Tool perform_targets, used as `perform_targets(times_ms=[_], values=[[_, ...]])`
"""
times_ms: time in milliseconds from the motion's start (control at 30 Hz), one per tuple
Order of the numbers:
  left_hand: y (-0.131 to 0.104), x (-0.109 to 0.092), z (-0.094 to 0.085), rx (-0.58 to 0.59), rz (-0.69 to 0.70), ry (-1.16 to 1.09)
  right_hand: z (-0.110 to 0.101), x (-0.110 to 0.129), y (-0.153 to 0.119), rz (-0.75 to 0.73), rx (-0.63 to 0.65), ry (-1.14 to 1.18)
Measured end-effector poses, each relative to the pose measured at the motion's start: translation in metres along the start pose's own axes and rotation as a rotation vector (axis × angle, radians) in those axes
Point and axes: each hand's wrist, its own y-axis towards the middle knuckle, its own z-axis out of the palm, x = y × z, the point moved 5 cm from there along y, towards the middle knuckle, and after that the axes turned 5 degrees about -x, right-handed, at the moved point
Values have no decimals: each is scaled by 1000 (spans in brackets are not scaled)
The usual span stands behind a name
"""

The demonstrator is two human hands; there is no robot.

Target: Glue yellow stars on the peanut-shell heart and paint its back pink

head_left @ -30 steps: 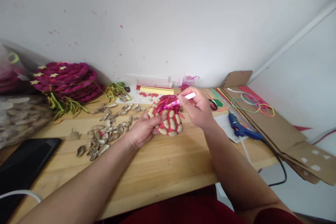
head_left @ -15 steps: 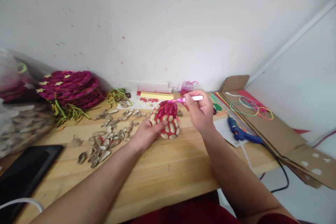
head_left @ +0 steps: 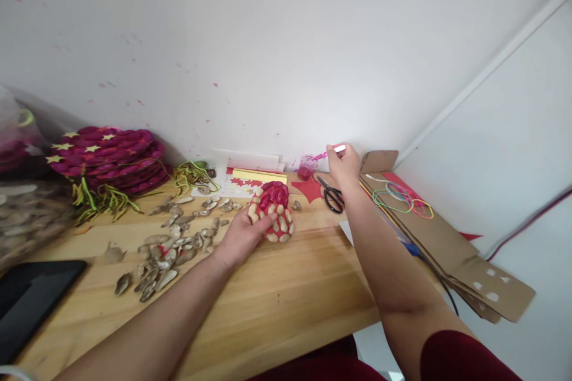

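Note:
My left hand [head_left: 246,231] grips a red piece covered with peanut shells [head_left: 281,221], thumb on its front. The upper shells are wet magenta; the lower ones are plain tan. My right hand [head_left: 345,165] is closed on a paintbrush [head_left: 337,149] with a white handle end and a pink-stained front. Its tip points left, at the rim of a small clear cup of magenta paint [head_left: 306,169] by the wall. Whether the tip touches the cup I cannot tell. Loose peanut shells [head_left: 179,244] lie left of my left hand.
A magenta stack with yellow stars [head_left: 111,158] stands back left, near a bag of peanut shells [head_left: 31,214] and a black tablet [head_left: 40,297]. Black scissors [head_left: 333,196] and red paper [head_left: 308,189] lie by my right forearm. Coloured cord [head_left: 402,196] rests on cardboard [head_left: 429,238] at right.
My right hand has carried the paintbrush from the peanut-shell piece back to the paint cup. My left hand still holds the piece. The view has shifted slightly, and the scissors now show.

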Motion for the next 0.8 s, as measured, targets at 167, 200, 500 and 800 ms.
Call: perform_targets(times_ms=[167, 200, 500, 800], values=[[1, 1, 0, 14, 2, 9, 35, 5, 13, 14, 185, -191], [2, 2, 0, 17, 3, 13, 42, 6, 13, 14, 216, -219], [5, 8, -3, 11, -33, 20, 44, 6, 12, 14, 225, -254], [5, 2, -2, 33, 48, 100, 23, -4, 1, 49, 56, -12]])
